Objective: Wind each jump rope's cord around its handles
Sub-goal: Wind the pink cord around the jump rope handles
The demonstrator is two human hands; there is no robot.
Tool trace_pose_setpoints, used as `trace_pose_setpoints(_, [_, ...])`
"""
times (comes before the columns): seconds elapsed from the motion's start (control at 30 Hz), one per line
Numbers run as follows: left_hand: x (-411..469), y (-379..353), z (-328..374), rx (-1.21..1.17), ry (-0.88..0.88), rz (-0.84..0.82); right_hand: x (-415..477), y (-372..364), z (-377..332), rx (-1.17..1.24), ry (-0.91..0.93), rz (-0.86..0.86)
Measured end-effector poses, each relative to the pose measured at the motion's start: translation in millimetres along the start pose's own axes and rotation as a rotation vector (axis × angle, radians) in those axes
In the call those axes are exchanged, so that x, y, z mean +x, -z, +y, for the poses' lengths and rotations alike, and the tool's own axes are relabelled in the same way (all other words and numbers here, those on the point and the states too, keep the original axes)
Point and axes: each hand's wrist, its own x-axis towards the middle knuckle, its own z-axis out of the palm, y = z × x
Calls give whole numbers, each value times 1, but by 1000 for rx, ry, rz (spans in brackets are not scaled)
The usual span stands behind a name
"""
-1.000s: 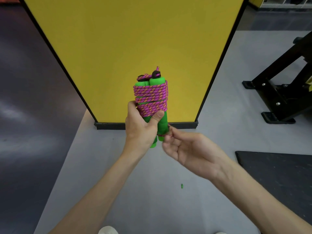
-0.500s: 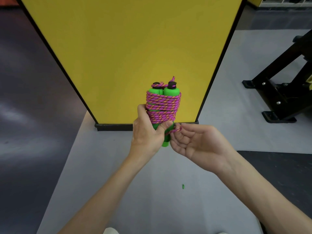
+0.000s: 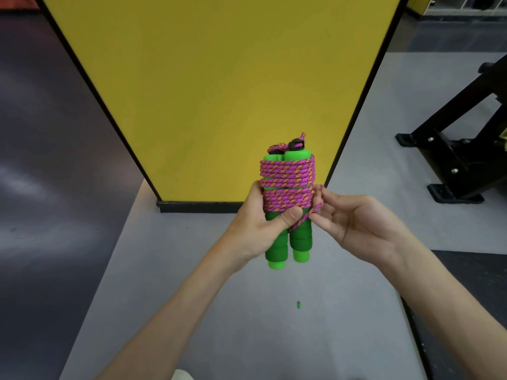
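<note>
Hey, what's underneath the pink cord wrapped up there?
Two green handles side by side. The cord covers their upper halves, with green slivers showing between turns. The left hand hides some of their middle.

A single wide-angle camera on the person's head looks forward and down, close over the left hand [image 3: 256,229] and right hand [image 3: 356,223], facing a yellow panel [image 3: 219,91] on the grey floor [image 3: 164,270].

There are two green foam handles [image 3: 301,242] and one pink-and-orange cord [image 3: 286,174], its turns packed too closely to count. Two hands show: one left hand [image 3: 258,229], one right hand [image 3: 354,223]. Around them are one yellow panel [image 3: 219,91], one black metal stand [image 3: 455,149], one dark mat [image 3: 472,283] and one small green scrap [image 3: 298,304].
</note>
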Motion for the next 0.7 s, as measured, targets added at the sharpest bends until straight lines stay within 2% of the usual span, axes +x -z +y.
trace_pose_setpoints(0.1, [-4,-6,2,-69,9,-62,0,-2,-4,-110,73,39])
trace_pose_setpoints(0.3, [-3,-12,-1,-75,45,-80,2,-3,5,98,97,113])
trace_pose_setpoints(0.47, [-6,-19,0,63,82,103,1,-6,6,127,98,192])
trace_pose_setpoints(0.53, [-5,-21,-3,73,95,169,1,-8,12,105,104,141])
trace_pose_setpoints(0.63, [-4,-21,-6,121,107,194,1,-9,20,17,134,50])
trace_pose_setpoints(0.7, [-6,-21,-8,124,98,188,0,-10,20,-103,171,87])
